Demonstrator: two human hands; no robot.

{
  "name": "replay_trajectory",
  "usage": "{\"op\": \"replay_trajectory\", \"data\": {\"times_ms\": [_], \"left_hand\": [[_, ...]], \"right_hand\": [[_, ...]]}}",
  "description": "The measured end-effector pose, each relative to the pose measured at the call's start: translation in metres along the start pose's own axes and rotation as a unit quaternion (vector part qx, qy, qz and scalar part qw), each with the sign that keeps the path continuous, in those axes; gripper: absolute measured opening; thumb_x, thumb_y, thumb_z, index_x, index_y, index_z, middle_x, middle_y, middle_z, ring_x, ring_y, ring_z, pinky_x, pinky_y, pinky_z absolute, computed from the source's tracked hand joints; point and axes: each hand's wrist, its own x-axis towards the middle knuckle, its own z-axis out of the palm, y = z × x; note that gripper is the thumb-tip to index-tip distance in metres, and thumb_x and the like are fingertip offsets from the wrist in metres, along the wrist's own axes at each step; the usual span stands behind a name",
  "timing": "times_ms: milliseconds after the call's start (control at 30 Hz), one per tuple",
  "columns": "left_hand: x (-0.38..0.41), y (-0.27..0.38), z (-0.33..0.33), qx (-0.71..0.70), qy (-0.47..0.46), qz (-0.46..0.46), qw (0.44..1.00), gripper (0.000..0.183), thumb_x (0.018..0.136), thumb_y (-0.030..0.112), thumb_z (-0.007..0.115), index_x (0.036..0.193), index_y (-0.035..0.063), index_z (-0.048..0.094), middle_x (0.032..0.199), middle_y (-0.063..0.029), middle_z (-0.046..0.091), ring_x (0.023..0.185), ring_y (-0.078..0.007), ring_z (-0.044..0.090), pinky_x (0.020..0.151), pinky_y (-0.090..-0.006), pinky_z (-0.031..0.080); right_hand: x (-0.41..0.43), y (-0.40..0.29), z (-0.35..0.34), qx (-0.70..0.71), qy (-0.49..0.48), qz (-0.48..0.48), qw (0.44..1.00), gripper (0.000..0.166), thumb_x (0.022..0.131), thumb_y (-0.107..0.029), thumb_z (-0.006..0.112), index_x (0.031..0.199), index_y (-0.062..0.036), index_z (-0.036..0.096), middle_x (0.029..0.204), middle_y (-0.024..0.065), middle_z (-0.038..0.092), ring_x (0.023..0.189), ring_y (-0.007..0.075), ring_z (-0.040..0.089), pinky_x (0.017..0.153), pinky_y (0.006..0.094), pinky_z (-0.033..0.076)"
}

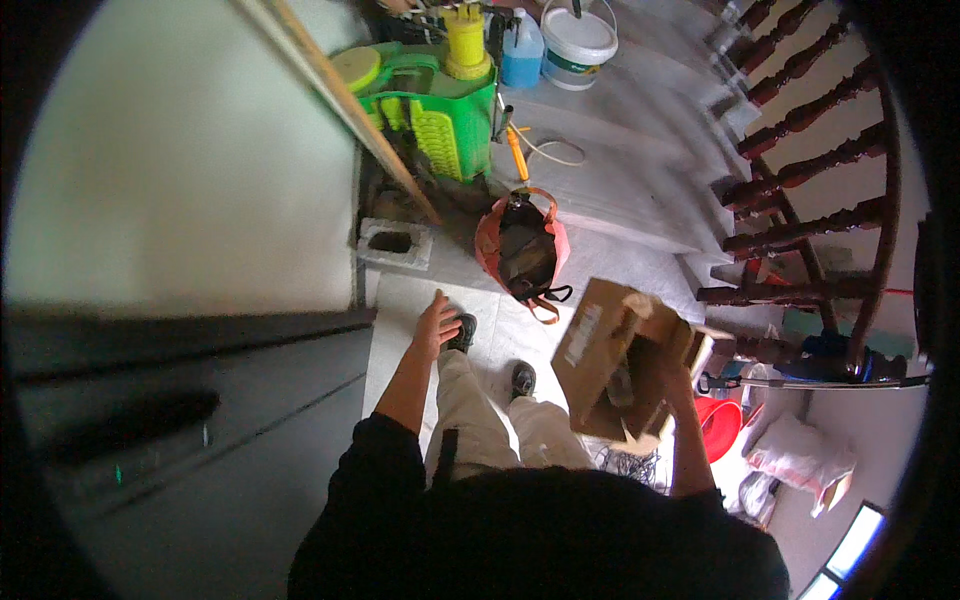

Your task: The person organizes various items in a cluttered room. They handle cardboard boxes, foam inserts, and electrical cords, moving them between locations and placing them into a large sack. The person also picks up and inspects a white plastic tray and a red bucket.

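Observation:
My right hand (pixel 675 375) grips the side of a brown cardboard box (pixel 592 360) at my right, its top flaps raised. Inside the box it is dark, and I cannot tell what lies in it. My right fingers are partly hidden by the box wall. On the other side, my left hand (pixel 439 326) hangs free over the pale floor tiles, fingers apart and holding nothing. Ahead, between the two hands, stands a reddish tote bag (pixel 487 251) with its mouth spread and dark items within; its handles stick up at both ends.
Beyond the bag rise grey stairs (pixel 637 202) with a dark wooden balustrade (pixel 810 169). A green backpack sprayer (pixel 472 127), blue-liquid jug (pixel 523 56) and white bucket (pixel 577 41) stand there. A hollow concrete block (pixel 395 244) and leaning wooden pole (pixel 375 142) are at left. A red bucket (pixel 716 427) sits behind the box.

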Motion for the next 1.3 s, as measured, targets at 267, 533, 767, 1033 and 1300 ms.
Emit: {"op": "replay_trajectory", "data": {"times_ms": [267,533,767,1033,1300], "left_hand": [[0.266,-0.033,-0.018,-0.024,0.007,-0.084,0.996,0.089,0.058,0.074,0.049,0.129,0.0258,0.026,0.134,-0.0093,0.015,0.113,-0.0359,0.029,0.078,-0.0531,0.035],[0.389,-0.054,0.013,-0.076,-0.314,0.065,0.944,0.058,0.077,0.058,0.041,0.117,0.0155,0.044,0.112,-0.0075,0.048,0.102,-0.0242,0.046,0.08,-0.0442,0.041],[0.37,-0.09,0.072,-0.052,-0.153,-0.017,0.987,0.058,0.078,0.054,0.044,0.115,0.0092,0.042,0.105,-0.0075,0.052,0.094,-0.0242,0.052,0.075,-0.0431,0.046],[0.358,-0.107,0.22,-0.087,-0.182,-0.033,0.979,0.066,0.076,0.06,0.042,0.124,0.0143,0.037,0.123,-0.0035,0.041,0.113,-0.02,0.039,0.09,-0.0387,0.034],[0.265,-0.048,0.106,0.147,-0.068,-0.041,0.986,0.052,0.081,0.048,0.044,0.112,0.0061,0.046,0.106,-0.0103,0.054,0.093,-0.0189,0.054,0.081,-0.0316,0.042]], "right_hand": [[-0.101,0.002,0.037,0.103,0.062,0.238,0.964,0.013,0.074,-0.016,0.056,0.074,-0.0034,0.056,0.062,0.0008,0.053,0.057,0.0104,0.046,0.049,0.0293,0.039],[-0.091,-0.043,0.088,0.315,0.065,0.451,0.833,0.011,0.073,-0.01,0.053,0.065,-0.0023,0.053,0.058,-0.0021,0.05,0.054,0.0056,0.04,0.043,0.0256,0.035],[-0.114,-0.021,0.114,0.192,0.002,0.473,0.86,0.018,0.076,-0.016,0.052,0.076,0.0018,0.057,0.066,0.0019,0.056,0.06,0.008,0.044,0.049,0.0264,0.039],[-0.101,-0.034,0.115,0.433,0.031,0.443,0.784,0.024,0.073,-0.009,0.054,0.094,0.0032,0.054,0.087,0.0092,0.06,0.077,0.0189,0.055,0.067,0.033,0.045],[-0.017,-0.1,0.128,0.689,0.031,0.493,0.53,0.028,0.069,-0.008,0.06,0.095,-0.0021,0.054,0.077,0.008,0.061,0.066,0.0145,0.057,0.059,0.0328,0.047]]}}
